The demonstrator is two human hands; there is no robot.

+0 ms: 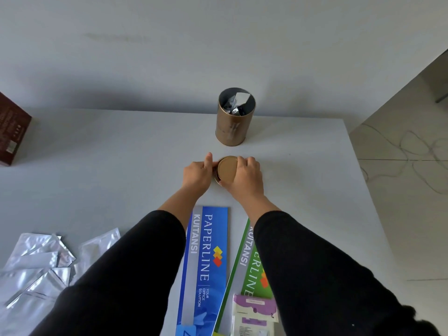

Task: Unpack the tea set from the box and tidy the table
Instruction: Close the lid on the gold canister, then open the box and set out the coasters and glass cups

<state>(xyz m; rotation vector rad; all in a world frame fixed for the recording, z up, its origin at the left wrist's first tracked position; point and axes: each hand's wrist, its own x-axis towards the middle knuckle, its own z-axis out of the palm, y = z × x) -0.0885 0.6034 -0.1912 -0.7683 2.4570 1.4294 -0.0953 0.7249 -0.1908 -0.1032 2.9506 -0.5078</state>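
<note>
You're seeing it all from one head-worn wide-angle camera — it looks forward and down over your sleeves, close above the white table, facing the wall.

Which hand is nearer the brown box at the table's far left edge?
Left. The left hand grips the gold lid's left side, on the brown box's side; the right hand holds the lid's right side, farther away.
</note>
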